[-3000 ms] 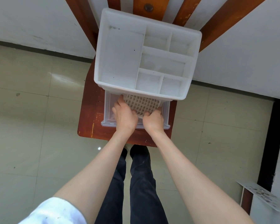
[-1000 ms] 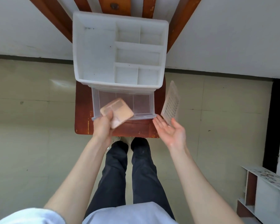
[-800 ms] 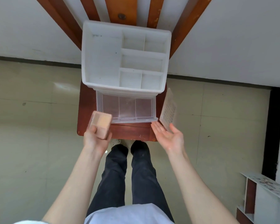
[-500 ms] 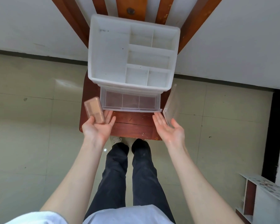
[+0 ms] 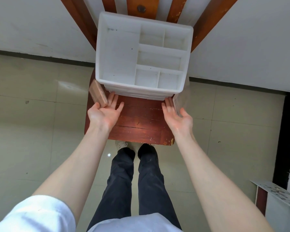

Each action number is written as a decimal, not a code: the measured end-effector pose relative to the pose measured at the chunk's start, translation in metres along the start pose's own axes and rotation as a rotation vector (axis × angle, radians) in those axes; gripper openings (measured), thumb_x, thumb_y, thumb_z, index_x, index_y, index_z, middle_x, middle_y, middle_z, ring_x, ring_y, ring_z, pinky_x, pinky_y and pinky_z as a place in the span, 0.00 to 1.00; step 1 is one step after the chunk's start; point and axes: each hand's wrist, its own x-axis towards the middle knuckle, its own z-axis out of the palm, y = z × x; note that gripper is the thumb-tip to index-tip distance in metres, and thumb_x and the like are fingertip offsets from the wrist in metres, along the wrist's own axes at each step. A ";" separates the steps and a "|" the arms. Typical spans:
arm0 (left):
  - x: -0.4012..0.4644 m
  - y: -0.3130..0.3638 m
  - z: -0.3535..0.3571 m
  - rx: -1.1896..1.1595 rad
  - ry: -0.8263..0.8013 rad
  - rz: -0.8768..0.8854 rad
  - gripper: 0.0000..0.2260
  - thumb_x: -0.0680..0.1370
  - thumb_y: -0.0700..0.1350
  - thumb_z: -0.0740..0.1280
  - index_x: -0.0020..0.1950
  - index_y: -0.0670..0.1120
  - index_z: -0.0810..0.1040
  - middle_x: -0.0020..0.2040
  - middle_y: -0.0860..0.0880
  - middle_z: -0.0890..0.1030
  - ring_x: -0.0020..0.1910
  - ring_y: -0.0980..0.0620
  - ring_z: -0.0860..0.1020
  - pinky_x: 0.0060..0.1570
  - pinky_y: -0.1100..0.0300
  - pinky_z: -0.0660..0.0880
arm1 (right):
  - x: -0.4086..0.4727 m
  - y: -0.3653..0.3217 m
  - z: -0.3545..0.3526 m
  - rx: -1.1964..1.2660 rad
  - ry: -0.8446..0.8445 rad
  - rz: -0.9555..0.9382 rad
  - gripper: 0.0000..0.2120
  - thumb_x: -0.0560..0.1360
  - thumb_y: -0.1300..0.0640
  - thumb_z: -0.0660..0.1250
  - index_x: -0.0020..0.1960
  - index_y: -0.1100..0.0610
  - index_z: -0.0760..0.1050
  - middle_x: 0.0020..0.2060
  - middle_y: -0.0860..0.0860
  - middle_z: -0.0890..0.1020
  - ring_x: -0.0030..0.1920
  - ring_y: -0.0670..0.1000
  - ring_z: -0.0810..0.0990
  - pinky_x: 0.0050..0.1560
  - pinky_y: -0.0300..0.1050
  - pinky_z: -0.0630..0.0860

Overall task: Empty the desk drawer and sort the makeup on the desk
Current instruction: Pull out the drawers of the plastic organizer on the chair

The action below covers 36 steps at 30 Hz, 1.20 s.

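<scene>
While we stand over the white organizer (image 5: 120, 56) that sits on the wooden bench (image 5: 137, 121), both hands flank its near front corners, and that flanking is what the coming move turns on. Our left hand (image 5: 104, 113) lies palm up just off the organizer's near-left corner, with a tan compact (image 5: 98, 95) resting against its straight fingertips; the fingers are not curled round it, so we read the hand as released and merely supporting the case. The compact's long axis runs from the organizer's left wall out toward us, tilted on edge. Our right hand (image 5: 177, 118) mirrors this at the near-right corner, palm up and relaxed, with a clear flat tray (image 5: 178, 102) propped on edge against its fingers, its long side also pointing away from the organizer's front. The drawer under the organizer's top looks pushed in; we cannot tell what remains inside. Our judgement: the left hand is nearer the big left compartment, so the compact likely goes there.
</scene>
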 end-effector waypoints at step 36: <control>-0.301 -0.218 0.005 1.981 -1.004 -0.167 0.09 0.78 0.49 0.64 0.50 0.44 0.79 0.50 0.43 0.81 0.49 0.46 0.77 0.47 0.57 0.74 | -0.394 -0.097 -0.261 0.166 0.077 -0.863 0.07 0.78 0.54 0.63 0.54 0.55 0.76 0.44 0.50 0.85 0.43 0.47 0.84 0.45 0.45 0.77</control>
